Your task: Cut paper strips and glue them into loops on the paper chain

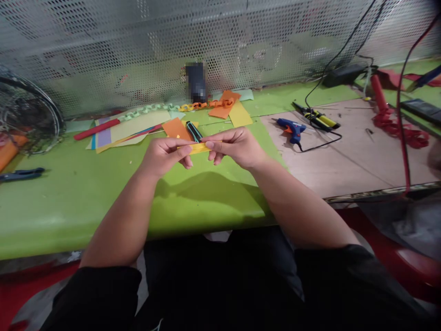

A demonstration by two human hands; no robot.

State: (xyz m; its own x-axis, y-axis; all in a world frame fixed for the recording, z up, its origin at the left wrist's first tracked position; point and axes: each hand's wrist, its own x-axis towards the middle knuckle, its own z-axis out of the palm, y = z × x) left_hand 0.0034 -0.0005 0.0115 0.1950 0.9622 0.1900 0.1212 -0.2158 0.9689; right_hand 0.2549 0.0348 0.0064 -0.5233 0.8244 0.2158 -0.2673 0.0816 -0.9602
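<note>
A narrow yellow paper strip is stretched level between my two hands, above the green table. My left hand pinches its left end between thumb and forefinger. At the other end, the thumb and fingers of my right hand close on the strip. Just beyond it lies a black and teal utility knife, its near end partly behind the strip. Beside the knife, an orange paper piece rests by my left fingers.
A paper chain runs along the back, near orange and yellow sheets. Coloured papers lie left, with pliers at the edge. A blue glue gun, yellow-handled tool and cables occupy the right board. A perforated metal panel stands behind.
</note>
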